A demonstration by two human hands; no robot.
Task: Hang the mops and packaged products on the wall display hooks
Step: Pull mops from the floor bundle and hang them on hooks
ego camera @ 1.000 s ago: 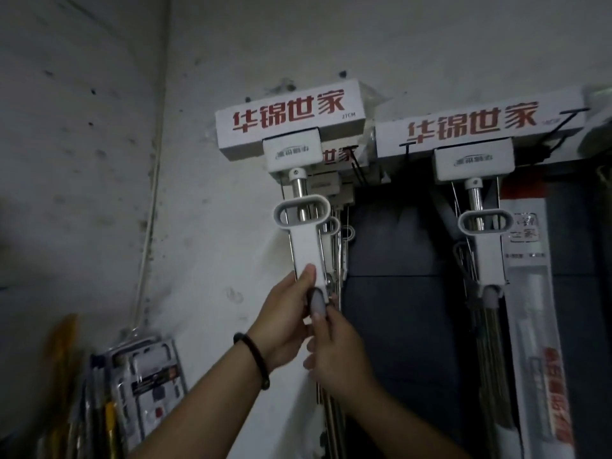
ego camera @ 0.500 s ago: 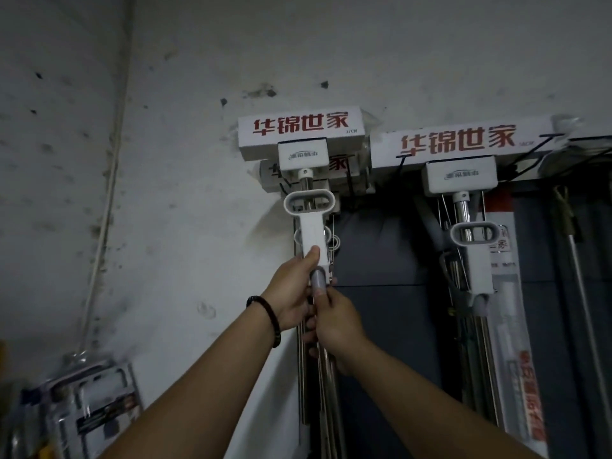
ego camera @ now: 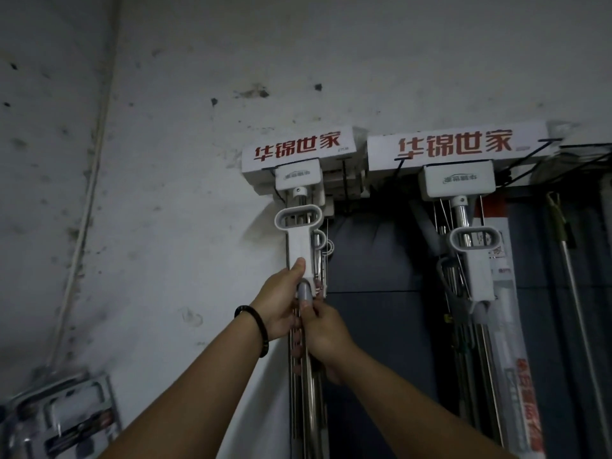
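Closest to me are my two arms, reaching up at the wall. My right hand [ego camera: 326,336] is wrapped tight around the shiny metal pole [ego camera: 306,385] of the mop, a bit below the grey cap. My left hand [ego camera: 281,303], the one with the dark bracelet [ego camera: 253,329], holds the pole from the other side, and its thumb [ego camera: 298,265] presses on the white plastic handle piece [ego camera: 299,241] above. So both hands are closed on the same mop. The mop stands almost straight up against the wall, with its white box head [ego camera: 298,154], the one with red letters, up high. I cannot see if it sits on a hook yet, because the hook is hidden behind the box. I think this mop is long and stiff and heavy at the top, so it may want to tip. The metal looks smooth and could slip, so I would keep one hand on the plastic part, where the hold is better. Just beside it, to the right, a second mop [ego camera: 463,193] hangs the same way. Low on the left are some packaged products [ego camera: 69,422], blurry and dark.
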